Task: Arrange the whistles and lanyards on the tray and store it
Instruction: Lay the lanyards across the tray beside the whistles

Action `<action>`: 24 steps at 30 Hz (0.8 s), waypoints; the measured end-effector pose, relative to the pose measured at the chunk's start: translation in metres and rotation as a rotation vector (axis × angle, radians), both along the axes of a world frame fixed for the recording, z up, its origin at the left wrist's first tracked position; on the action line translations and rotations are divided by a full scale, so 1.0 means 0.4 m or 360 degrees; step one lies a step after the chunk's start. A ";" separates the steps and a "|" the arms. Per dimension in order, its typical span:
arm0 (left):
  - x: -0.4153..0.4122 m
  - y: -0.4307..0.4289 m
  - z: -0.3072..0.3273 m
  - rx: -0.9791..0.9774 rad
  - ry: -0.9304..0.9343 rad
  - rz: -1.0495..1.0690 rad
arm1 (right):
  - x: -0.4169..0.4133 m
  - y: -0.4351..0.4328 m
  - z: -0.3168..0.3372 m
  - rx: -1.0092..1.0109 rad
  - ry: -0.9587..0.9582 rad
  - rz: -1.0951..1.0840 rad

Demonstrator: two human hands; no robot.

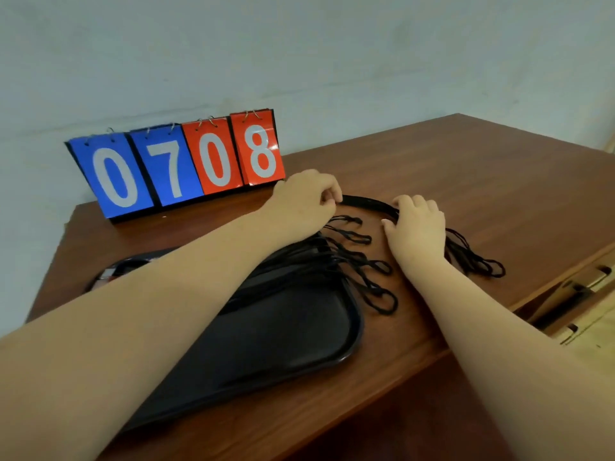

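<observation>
A black tray point(293, 341) lies on the brown wooden table point(466, 168), partly under my left forearm. Several black lanyards point(352, 264) lie across its far end, their loops hanging over the right rim onto the table. A flat black strap point(369, 202) curves between my hands behind the tray. My left hand point(306, 197) pinches its left end. My right hand point(416, 224) rests fingers-down on its right end. Another bunch of black cords point(476, 257) lies to the right of my right hand. At the tray's far left end something small with red and white point(108, 273) shows; I cannot make it out.
A flip scoreboard point(176, 164) reading 0708, two blue cards and two red ones, stands at the back left against the pale wall. Lower right, past the table's edge, are light wooden drawer fronts point(585, 287) with dark handles.
</observation>
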State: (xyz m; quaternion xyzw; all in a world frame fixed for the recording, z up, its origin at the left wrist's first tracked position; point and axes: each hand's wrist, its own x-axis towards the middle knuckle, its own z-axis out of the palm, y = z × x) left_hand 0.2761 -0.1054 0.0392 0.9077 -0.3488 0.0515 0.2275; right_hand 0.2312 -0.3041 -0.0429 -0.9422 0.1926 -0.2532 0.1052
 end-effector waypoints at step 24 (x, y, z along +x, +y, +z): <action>0.054 -0.272 -0.122 0.0203 -0.0134 -0.0089 | -0.003 -0.009 -0.010 0.0212 -0.0273 0.0200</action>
